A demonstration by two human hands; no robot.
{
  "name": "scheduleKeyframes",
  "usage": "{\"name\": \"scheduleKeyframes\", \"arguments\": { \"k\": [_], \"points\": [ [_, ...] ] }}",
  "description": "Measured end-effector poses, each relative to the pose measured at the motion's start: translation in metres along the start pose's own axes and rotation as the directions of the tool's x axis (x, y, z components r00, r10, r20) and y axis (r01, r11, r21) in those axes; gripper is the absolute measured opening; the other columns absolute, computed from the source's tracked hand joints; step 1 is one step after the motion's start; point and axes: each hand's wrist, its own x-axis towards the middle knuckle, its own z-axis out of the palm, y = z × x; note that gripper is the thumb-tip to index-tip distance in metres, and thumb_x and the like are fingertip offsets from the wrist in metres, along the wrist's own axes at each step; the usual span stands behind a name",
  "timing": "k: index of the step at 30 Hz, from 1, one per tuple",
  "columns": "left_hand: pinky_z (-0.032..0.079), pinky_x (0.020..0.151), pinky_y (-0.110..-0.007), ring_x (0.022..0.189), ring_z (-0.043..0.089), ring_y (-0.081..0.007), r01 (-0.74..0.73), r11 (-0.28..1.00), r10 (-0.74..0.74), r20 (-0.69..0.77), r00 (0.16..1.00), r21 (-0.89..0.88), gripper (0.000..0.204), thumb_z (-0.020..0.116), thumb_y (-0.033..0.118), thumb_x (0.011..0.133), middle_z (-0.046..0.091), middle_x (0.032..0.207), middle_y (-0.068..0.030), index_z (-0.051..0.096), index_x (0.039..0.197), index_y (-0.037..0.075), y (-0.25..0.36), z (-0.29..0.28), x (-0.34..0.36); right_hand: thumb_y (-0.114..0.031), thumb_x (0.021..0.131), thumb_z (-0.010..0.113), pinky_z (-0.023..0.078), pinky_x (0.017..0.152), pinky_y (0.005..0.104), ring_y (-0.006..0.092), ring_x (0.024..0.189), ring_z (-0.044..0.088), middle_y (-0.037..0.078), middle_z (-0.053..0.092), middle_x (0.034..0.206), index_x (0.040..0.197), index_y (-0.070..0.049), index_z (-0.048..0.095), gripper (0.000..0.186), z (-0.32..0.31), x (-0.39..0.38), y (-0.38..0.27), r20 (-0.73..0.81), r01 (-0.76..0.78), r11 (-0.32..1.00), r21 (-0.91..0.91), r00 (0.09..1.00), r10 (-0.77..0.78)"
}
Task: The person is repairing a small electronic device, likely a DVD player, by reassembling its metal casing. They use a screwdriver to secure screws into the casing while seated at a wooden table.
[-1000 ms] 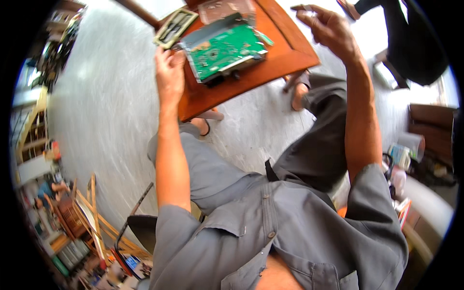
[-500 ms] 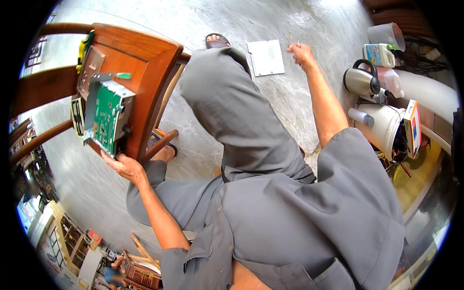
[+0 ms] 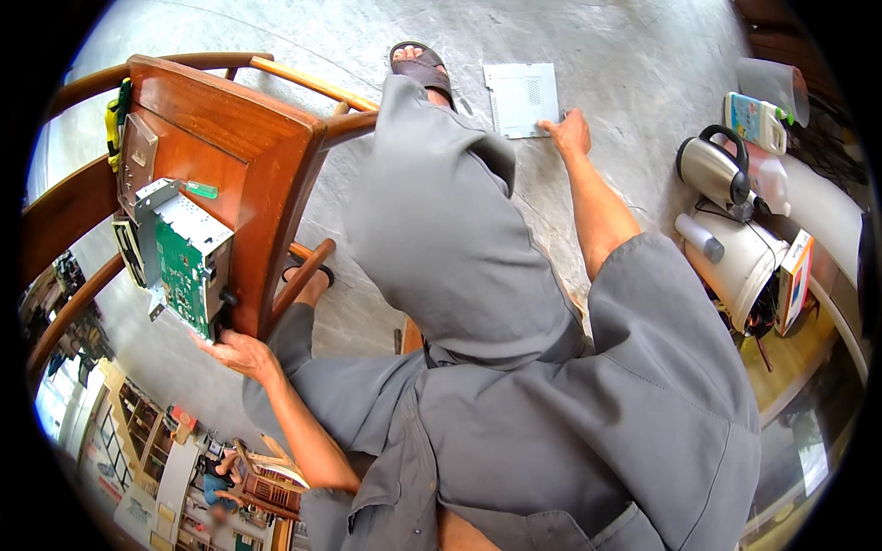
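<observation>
Circuit board (image 3: 181, 262) is sitting uncovered in its metal frame (image 3: 197, 227) on the wooden chair (image 3: 207, 106) at left, while a pale metal plate (image 3: 524, 99) is lying apart on the far floor (image 3: 634, 92); work is looking part-done, with the two pieces remaining unjoined. Left hand (image 3: 246, 356) is touching the frame's near end, fingertips partly hiding; right hand (image 3: 571, 134) is touching the plate's near right corner, other fingers curling out of sight. Whether either is pinching, I cannot tell.
</observation>
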Motion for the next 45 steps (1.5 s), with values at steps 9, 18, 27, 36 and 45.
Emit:
{"name": "scheduleKeyframes", "arguments": {
  "k": [9, 18, 27, 36, 45],
  "points": [
    [0.036, 0.118, -0.049, 0.134, 0.05, -0.0445, -0.014, 1.0, 0.014, 0.009, 1.0, -0.007, 0.058, 0.04, -0.004, 0.09, 0.05, 0.145, -0.0328, 0.042, 0.148, -0.011, 0.016, -0.004, -0.001, -0.041, 0.068, 0.094, 0.055, 0.093, 0.0494, 0.0369, 0.115, 0.067, 0.019, 0.07, 0.12, 0.122, -0.004, 0.063, 0.072, 0.017, 0.008, 0.004, 0.04, -0.055, 0.994, 0.092, 0.998, 0.051],
    [0.038, 0.116, -0.049, 0.134, 0.051, -0.0433, -0.014, 0.996, 0.014, 0.004, 1.0, -0.088, 0.06, 0.039, -0.006, 0.09, 0.048, 0.148, -0.0311, 0.041, 0.15, -0.008, 0.02, -0.004, 0.0, -0.043, 0.068, 0.094, 0.056, 0.093, 0.0497, 0.0399, 0.113, 0.068, 0.022, 0.065, 0.126, 0.126, -0.004, 0.06, 0.078, 0.004, -0.01, -0.024, 0.055, -0.078, 0.997, 0.008, 0.995, 0.077],
    [0.039, 0.115, -0.051, 0.132, 0.053, -0.0448, -0.085, 0.996, 0.084, -0.014, 0.996, -0.004, 0.059, 0.04, -0.004, 0.091, 0.05, 0.146, -0.0304, 0.042, 0.15, -0.006, 0.011, -0.004, 0.0, -0.042, 0.067, 0.093, 0.054, 0.096, 0.0489, 0.0368, 0.116, 0.065, 0.019, 0.061, 0.129, 0.132, -0.008, 0.055, 0.083, 0.042, -0.02, -0.054, -0.02, -0.004, 0.985, 0.172, 1.0, 0.008],
    [0.037, 0.117, -0.049, 0.135, 0.05, -0.0448, 0.045, 0.997, -0.044, 0.013, 0.999, -0.068, 0.061, 0.041, -0.003, 0.09, 0.049, 0.148, -0.0303, 0.041, 0.151, -0.006, 0.033, -0.01, -0.003, -0.051, 0.074, 0.086, 0.053, 0.078, 0.0415, 0.0251, 0.086, 0.069, 0.01, 0.072, 0.089, 0.098, -0.006, 0.073, 0.052, 0.043, 0.02, -0.04, 0.014, 0.153, 0.944, 0.291, 0.986, -0.164],
    [0.037, 0.115, -0.041, 0.135, 0.052, -0.0377, 0.068, 0.963, -0.068, 0.011, 0.998, -0.262, 0.059, 0.041, -0.003, 0.095, 0.052, 0.147, -0.0242, 0.038, 0.154, -0.001, 0.05, -0.012, 0.0, -0.041, 0.086, 0.079, 0.04, 0.058, 0.0361, 0.0125, 0.066, 0.045, -0.001, 0.05, 0.066, 0.072, -0.001, 0.059, 0.047, 0.025, 0.015, -0.026, 0.145, 0.415, 0.829, 0.374, 0.857, -0.495]
  ]
}}
